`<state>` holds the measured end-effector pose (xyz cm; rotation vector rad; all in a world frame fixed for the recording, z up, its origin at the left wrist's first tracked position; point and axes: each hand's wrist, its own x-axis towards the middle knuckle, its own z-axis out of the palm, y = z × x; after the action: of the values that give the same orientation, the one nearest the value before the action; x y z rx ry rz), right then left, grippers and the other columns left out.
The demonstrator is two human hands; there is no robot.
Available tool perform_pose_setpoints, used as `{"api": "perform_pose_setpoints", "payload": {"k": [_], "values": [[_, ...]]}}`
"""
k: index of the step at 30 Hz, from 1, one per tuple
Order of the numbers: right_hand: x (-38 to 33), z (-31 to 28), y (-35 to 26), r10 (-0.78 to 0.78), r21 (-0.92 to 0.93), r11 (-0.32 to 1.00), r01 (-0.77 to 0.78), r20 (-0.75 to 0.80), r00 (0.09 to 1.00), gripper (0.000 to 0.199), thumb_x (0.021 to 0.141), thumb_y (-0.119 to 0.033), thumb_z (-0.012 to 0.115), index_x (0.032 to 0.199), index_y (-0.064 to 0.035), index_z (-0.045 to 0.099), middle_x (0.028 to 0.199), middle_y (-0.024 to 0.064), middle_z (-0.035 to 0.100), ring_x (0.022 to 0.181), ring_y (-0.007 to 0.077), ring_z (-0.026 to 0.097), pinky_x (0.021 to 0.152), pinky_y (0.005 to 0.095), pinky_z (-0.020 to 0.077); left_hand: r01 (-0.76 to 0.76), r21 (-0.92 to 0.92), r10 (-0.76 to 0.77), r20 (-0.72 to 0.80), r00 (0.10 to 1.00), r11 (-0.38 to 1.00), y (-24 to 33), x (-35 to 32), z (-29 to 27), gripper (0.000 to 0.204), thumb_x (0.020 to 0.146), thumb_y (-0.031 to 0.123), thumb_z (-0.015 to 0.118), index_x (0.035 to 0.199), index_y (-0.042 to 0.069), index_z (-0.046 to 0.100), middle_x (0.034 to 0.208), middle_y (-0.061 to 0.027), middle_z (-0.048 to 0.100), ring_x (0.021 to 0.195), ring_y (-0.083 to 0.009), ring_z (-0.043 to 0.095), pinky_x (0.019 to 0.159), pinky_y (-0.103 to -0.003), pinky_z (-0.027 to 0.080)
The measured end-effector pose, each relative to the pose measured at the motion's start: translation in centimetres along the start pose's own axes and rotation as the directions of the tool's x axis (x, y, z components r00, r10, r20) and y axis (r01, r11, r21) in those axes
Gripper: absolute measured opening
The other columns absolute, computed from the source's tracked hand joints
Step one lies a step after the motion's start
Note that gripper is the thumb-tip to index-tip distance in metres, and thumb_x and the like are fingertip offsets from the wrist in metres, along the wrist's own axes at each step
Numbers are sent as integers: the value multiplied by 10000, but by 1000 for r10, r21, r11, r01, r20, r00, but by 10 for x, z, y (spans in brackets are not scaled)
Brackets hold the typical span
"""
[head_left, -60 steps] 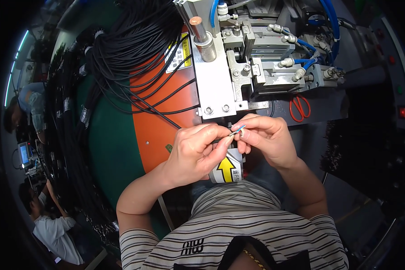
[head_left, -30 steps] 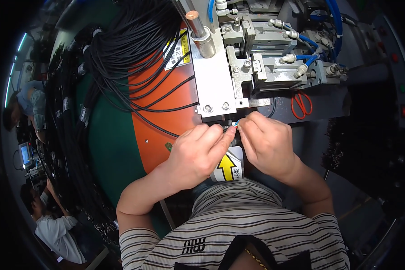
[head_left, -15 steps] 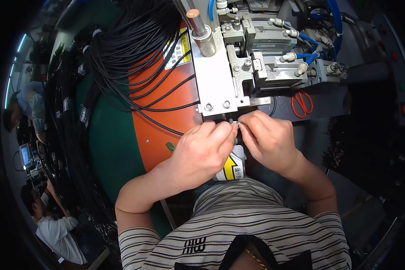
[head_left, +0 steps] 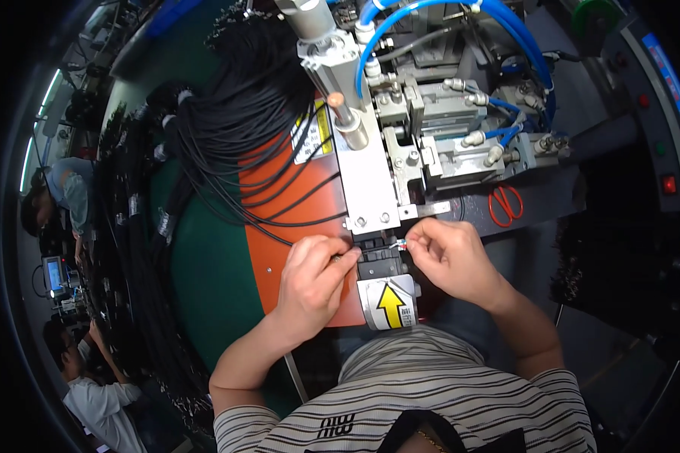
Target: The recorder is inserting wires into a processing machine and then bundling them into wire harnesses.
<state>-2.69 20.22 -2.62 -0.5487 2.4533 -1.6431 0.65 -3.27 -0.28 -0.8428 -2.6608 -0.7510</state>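
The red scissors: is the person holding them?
No, the red scissors lie on the dark tabletop, touched by neither the left hand nor the right hand.

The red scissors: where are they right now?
In the head view, the red scissors lie right of centre on the dark tabletop, just beyond the right hand and below the metal machine in the picture.

Left hand (head_left: 310, 283) and right hand (head_left: 457, 260) at a black block (head_left: 380, 267).
The right pinches thin wire ends (head_left: 401, 244); the left's thumb and forefinger meet at the block's left edge. Black cables (head_left: 238, 140) trail over an orange board (head_left: 272, 253), red scissors (head_left: 496, 207) rightward.
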Motion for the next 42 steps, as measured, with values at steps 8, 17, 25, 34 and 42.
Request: {"api": "perform_pose_setpoints", "payload": {"k": [8, 17, 25, 34, 42], "values": [[-14, 10, -24, -159, -20, 987, 158, -153, 975, 101, 819, 2, 705, 915, 13, 675, 677, 69, 652, 506, 82, 583, 466, 231, 445, -12, 157, 9, 19, 1000, 988, -6, 4, -13, 299, 771, -18, 645, 1070, -14, 644, 1076, -129, 640, 961, -309, 608, 881, -456, 436], [-4, 63, -58, -383, -8, 921, 389, 155, 911, 117, 832, -77, 713, 925, -26, 663, 722, 83, 666, 547, 208, 645, 485, 303, 509, 152, -366, -177, -37, 983, 918, -187, 181, -75, 267, 994, 60, 439, 1189, -63, 573, 1048, -183, 687, 1020, -272, 664, 899, -347, 508], [-2, 61, -58, -323, -90, 935, 343, 183, 929, 112, 849, -105, 704, 926, -43, 652, 715, 74, 646, 575, 236, 641, 498, 318, 518, 89, 539, -334, 375, 865, 838, -251, 225, -41, 368, 840, 145, 546, 1175, -6, 567, 982, -196, 700, 955, -318, 675, 917, -452, 446], [9, 57, -57, -316, -69, 937, 343, 255, 914, 165, 796, -50, 752, 924, -19, 654, 709, 83, 669, 570, 202, 659, 507, 291, 531, 69, 649, -333, 294, 896, 758, -264, 227, -49, 361, 893, 242, 482, 1130, 4, 612, 1014, -179, 698, 1035, -309, 651, 954, -466, 391], [7, 59, -58, -368, -79, 918, 388, 195, 909, 122, 799, -76, 746, 882, -37, 665, 649, 80, 609, 518, 226, 619, 460, 314, 491, 504, 163, -530, 238, 814, 848, -240, 310, 0, 906, 749, 742, 568, 1158, -63, 637, 1147, -237, 666, 1090, -337, 636, 1004, -505, 372]]}}
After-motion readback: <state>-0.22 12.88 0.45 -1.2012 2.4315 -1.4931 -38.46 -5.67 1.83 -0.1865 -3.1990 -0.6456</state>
